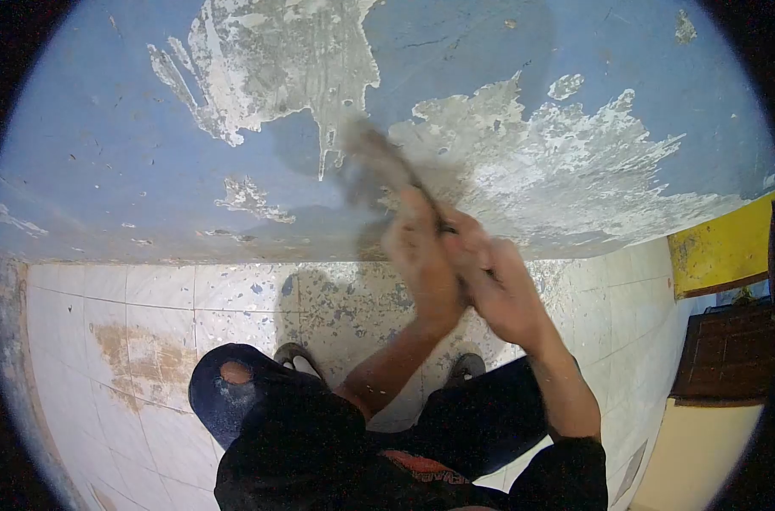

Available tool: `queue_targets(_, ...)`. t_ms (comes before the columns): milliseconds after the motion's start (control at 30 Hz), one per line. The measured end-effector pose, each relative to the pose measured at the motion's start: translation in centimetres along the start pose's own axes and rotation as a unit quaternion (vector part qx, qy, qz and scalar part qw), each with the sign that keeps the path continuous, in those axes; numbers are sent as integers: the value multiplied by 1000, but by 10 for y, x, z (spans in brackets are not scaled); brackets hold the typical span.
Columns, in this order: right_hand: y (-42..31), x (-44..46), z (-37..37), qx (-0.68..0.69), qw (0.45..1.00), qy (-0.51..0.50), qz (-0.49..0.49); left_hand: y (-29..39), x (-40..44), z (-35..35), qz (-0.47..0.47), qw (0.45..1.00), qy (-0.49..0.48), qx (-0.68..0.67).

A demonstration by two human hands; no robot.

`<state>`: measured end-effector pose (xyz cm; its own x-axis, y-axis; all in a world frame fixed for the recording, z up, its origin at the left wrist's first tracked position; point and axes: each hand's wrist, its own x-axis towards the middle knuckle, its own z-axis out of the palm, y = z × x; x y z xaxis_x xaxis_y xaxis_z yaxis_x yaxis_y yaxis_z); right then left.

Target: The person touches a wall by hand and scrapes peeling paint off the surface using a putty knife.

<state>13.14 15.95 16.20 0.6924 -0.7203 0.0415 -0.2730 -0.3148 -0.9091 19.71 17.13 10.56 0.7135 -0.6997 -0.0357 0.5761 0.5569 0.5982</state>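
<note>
Holding a blurred tool (387, 157) at the blue wall (451, 47), contact unclear, we have our left hand (423, 268) and right hand (502, 285) wrapped round it, grip closed. Skid risk: too flat an angle could drive either hand into the wall.

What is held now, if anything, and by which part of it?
A scraper-like tool, too blurred to name surely; the left hand and right hand grip its lower part.
</note>
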Motion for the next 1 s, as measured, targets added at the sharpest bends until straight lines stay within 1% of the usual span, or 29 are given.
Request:
queue_targets(33,-17,10,8,-38,998,-46,33,33,3,9,-20,999,37,-33)
queue_targets(67,-30,18,16,-75,991,-91,64,53,13,2,6,998,36,-45)
queue_targets(100,-31,25,27,-71,991,-91,61,67,24,-4,34,997,33,-56)
queue_targets(133,-29,32,37,-84,994,-76,-5,72,32,-9,37,998,30,-52)
queue_targets(167,-25,37,43,-97,991,-61,-72,73,39,-14,75,992,21,-94)
queue_targets(200,-17,42,44,-97,991,-61,-75,74,45,-16,113,984,13,-138)
queue_targets(267,-4,49,44,-85,991,-51,-87,71,46,-14,105,985,15,-137)
queue_targets(300,-1,48,38,-86,991,-54,-86,66,42,-8,117,990,27,-76)
queue_targets(333,-1,47,29,-71,994,-77,-33,60,38,-2,128,991,38,-16)
queue_targets(367,-1,45,19,-58,993,-99,19,53,34,4,120,991,45,-26)
queue_targets(400,-1,42,9,-61,993,-99,21,41,30,8,111,993,24,-38)
queue_targets(433,-1,34,1,-13,996,-80,-19,26,25,8,100,994,5,-49)
queue_targets(467,1,26,-7,35,996,-62,-59,7,20,6,90,996,17,-2)
queue_targets(500,4,17,-16,33,996,-65,-58,-11,16,5,81,995,28,45)
queue_targets(567,11,-2,-33,33,996,-34,71,-20,-2,18,59,998,-23,24)
queue_targets(600,15,-13,-41,32,996,-36,71,-23,-9,21,61,998,-20,23)
queue_targets(667,17,-23,-52,98,960,-56,256,-25,-17,25,-14,997,-68,-33)
queue_targets(700,19,-22,-49,97,960,-59,256,-25,-17,24,-12,997,-65,-33)
queue_targets(767,7,-16,-28,125,977,-17,172,-14,-16,22,-50,998,-26,3)
queue_targets(800,3,-15,-22,142,981,8,129,-6,-13,19,-49,998,-26,7)
queue_targets(833,3,-11,-23,107,974,-51,193,6,-6,16,-29,999,-13,22)
queue_targets(867,-9,0,-15,98,982,-61,147,19,1,12,-12,999,-1,37)
queue_targets(900,-21,10,-2,89,989,-67,102,35,6,8,-2,1000,3,2)
queue_targets(933,-18,17,10,85,992,-78,51,51,12,5,10,999,6,-35)
queue_targets(967,-14,23,20,80,993,-88,-5,66,18,6,21,997,37,-70)
queue_targets(1000,-13,30,32,86,993,-82,-11,78,23,8,35,992,67,-106)
